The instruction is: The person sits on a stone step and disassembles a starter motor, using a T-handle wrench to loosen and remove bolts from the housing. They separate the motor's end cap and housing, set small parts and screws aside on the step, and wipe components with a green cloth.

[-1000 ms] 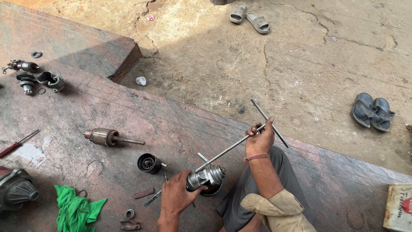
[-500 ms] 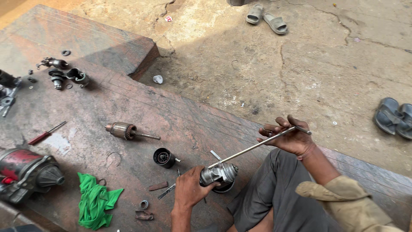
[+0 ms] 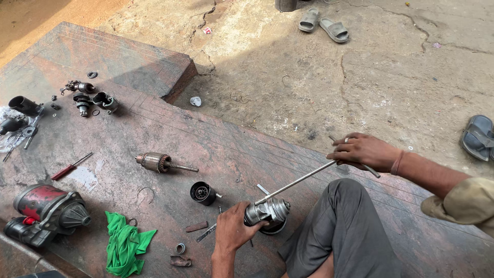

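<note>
From the head view, my left hand (image 3: 234,226) closes its fingers around a silvery cylindrical metal motor housing (image 3: 267,211) on the reddish stone tabletop (image 3: 216,149). My right hand (image 3: 360,150) grips the crossbar end of a long steel T-handle wrench (image 3: 296,181) seated in it. A black round cap (image 3: 201,192) lies just beside.

Harsh daylight bleaches the cracked concrete ground (image 3: 391,77) up top, while the red stone slab (image 3: 154,134) sits in soft, even shade. Focus stays sharp; the edges bend slightly, wide-angle.
</note>
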The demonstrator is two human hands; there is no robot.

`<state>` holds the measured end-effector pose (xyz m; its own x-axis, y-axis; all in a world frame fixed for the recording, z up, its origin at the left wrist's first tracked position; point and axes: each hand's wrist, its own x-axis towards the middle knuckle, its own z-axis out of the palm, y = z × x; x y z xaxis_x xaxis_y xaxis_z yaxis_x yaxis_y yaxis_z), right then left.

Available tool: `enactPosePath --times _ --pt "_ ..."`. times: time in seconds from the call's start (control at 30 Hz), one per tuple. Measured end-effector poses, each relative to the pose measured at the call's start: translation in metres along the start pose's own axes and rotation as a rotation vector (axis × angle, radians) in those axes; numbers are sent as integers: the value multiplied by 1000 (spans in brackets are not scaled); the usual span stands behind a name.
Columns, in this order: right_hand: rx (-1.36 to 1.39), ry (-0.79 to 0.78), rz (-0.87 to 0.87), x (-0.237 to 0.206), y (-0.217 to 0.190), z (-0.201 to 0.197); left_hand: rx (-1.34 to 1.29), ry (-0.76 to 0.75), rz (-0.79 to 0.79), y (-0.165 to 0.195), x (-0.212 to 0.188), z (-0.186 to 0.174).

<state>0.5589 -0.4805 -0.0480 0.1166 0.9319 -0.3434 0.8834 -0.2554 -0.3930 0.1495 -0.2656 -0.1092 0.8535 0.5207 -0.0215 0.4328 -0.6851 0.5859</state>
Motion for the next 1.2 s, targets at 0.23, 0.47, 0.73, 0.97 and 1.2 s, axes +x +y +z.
enactPosePath --times 0.23,0.47,0.73,0.97,1.2 --pt "435 820 223 -11 -45 71 22 25 4 -2 -2 4" --pt "2526 1214 -52 43 -69 100 13 15 -4 1 1 4" --pt "2218 329 -128 22 -53 72 -7 176 130 -18 -2 13" --pt "768 726 336 20 -40 82 3 112 69 -38 -2 25" --pt "1154 1658 100 72 -48 136 35 164 101 -32 -3 20"
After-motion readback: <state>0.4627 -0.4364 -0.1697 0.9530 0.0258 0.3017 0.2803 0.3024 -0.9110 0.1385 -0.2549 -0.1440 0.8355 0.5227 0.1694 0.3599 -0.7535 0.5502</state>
